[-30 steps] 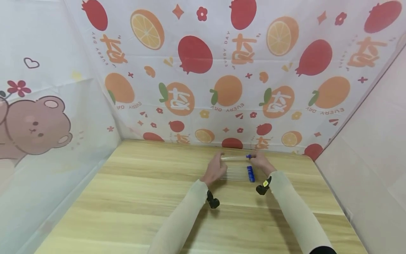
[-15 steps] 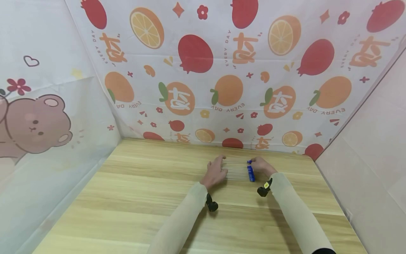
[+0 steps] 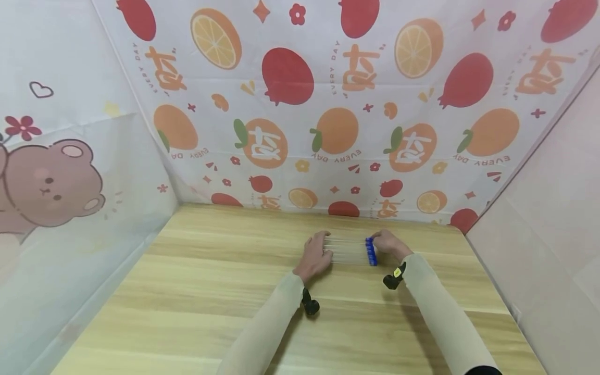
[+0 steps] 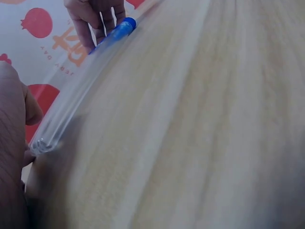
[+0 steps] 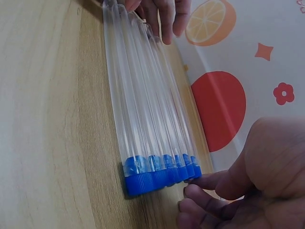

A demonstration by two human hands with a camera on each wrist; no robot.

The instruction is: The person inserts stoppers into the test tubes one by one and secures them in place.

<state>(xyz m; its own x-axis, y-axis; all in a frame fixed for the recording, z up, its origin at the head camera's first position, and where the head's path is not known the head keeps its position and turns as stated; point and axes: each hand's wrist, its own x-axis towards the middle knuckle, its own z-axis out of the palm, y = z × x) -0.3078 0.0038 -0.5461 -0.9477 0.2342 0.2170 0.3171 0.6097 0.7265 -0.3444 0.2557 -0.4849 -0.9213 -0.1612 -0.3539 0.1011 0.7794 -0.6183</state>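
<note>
Several clear test tubes point(image 5: 143, 90) with blue caps point(image 5: 141, 182) lie side by side on the wooden table, their caps in a row on the right. My left hand point(image 3: 316, 255) is at their clear ends, its fingers spread along the row; the right wrist view shows its fingertips point(image 5: 165, 36) over the tube ends. Beside the capped ends is my right hand point(image 3: 389, 244). A fingertip point(image 5: 196, 181) of it touches or nearly touches the farthest cap, and its other fingers are bent loosely. Neither hand grips a tube.
The wooden table point(image 3: 225, 291) reaches back to a fruit-print cloth wall point(image 3: 300, 130). A white wall with a bear print point(image 3: 51, 182) bounds the left, a plain pale wall point(image 3: 553, 224) the right. Each wrist wears a black camera point(image 3: 311, 303).
One tube, held by both hands behind the row a second ago, now lies on the table against the others. My fingers have loosened from it, and the caps form one row.
</note>
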